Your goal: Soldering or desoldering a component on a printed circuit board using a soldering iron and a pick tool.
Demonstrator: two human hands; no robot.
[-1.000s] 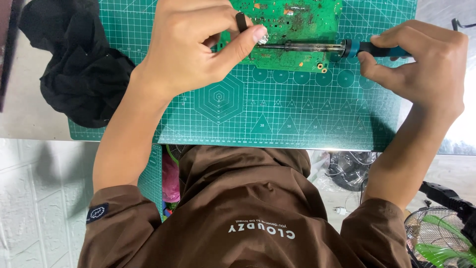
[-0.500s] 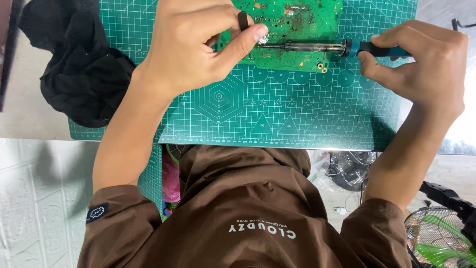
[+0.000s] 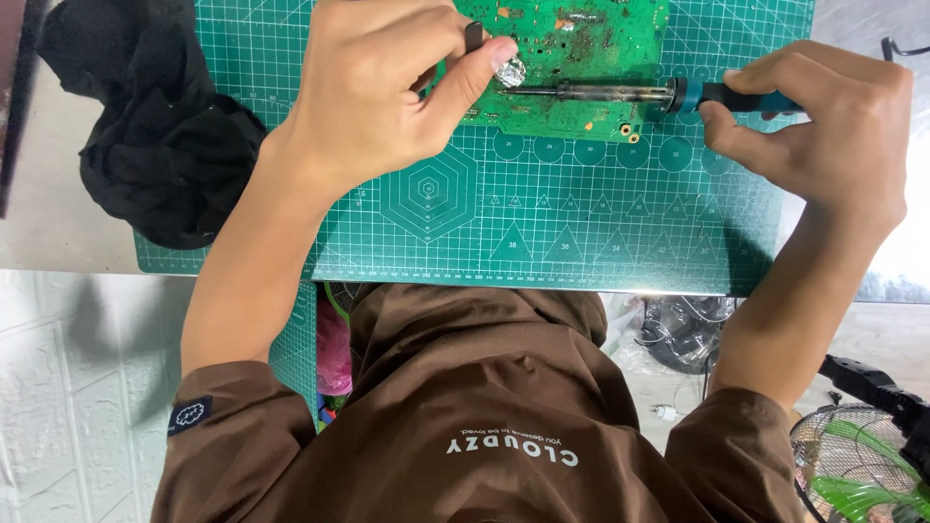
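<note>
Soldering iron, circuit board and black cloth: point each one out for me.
Soldering iron [image 3: 591, 92], head view, on its metal barrel.
Circuit board [image 3: 581, 39], head view, on its green face above the iron.
Black cloth [image 3: 155, 145], head view, on its bunched middle.

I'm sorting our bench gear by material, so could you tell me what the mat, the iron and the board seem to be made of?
Mat: likely soft matte vinyl or rubber, green with a printed white grid.
Iron: dull, scorched metal shaft; teal-and-black handle, probably plastic, held by the right hand.
Board: rigid green laminate, probably fibreglass, with shiny solder spots; the left hand rests on it.
</note>
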